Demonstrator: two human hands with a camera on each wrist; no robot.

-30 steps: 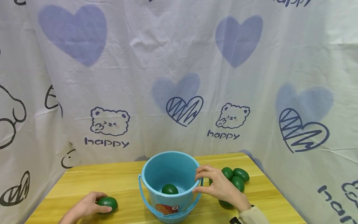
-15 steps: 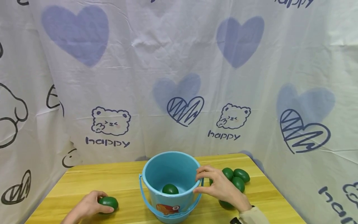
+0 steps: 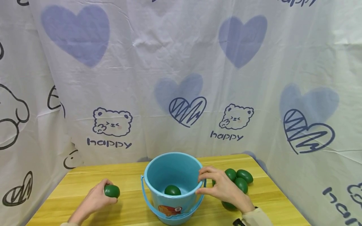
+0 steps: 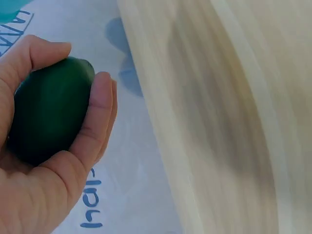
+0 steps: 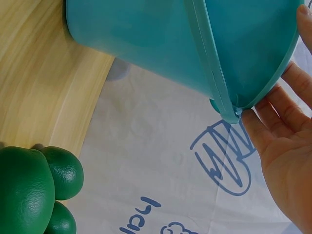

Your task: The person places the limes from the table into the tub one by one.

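Glossy dark-green egg-shaped object (image 3: 112, 191): in the left hand (image 3: 99, 196), thumb and fingers clamped around its sides, raised above the yellow wood-grain table (image 3: 127, 177), left of the bucket and apart from it.

Container: light-blue plastic bucket (image 3: 173, 201), upright, mouth up. One similar green object (image 3: 172, 190) lies inside on the bottom, its lower edge hidden by the near wall. Handle (image 3: 178, 217) hangs down across the front, over a red-orange sticker (image 3: 169, 209).

Right hand (image 3: 219, 185): fingers and thumb curled at the bucket's right rim, holding it; firmness cannot be told.

Surroundings: more green objects (image 3: 241, 184) sit grouped on the table right of the bucket, partly covered from my side by the right hand; exact count uncertain. Beige sleeve (image 3: 257, 217) at the right wrist. White sheet (image 3: 141, 62) with blue hearts, bears and "happy" hangs behind.

View differences: left wrist shows the grip's palm side and a shadow on the tabletop; right wrist shows fingertips against the rim beside the handle joint, and no bucket interior contents.
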